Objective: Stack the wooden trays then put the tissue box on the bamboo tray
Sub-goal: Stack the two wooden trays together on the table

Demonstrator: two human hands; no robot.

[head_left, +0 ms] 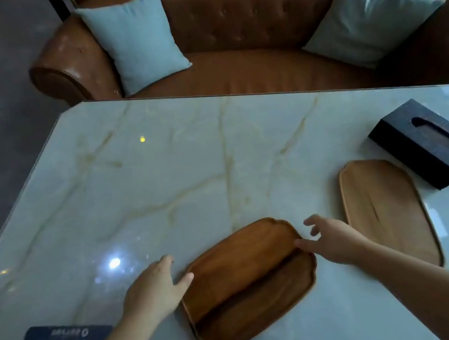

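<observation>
Head view: dark tray [246, 283], long axis between spread, empty left hand [155, 287] and right hand [332, 237]; pale tray [386, 210] toward table's [156, 166] right edge.

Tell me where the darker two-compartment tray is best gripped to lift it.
Probably by its two short ends, one hand from each side: the dark tray lies flat, with a raised rim. The left hand and right hand already flank those ends.
</observation>
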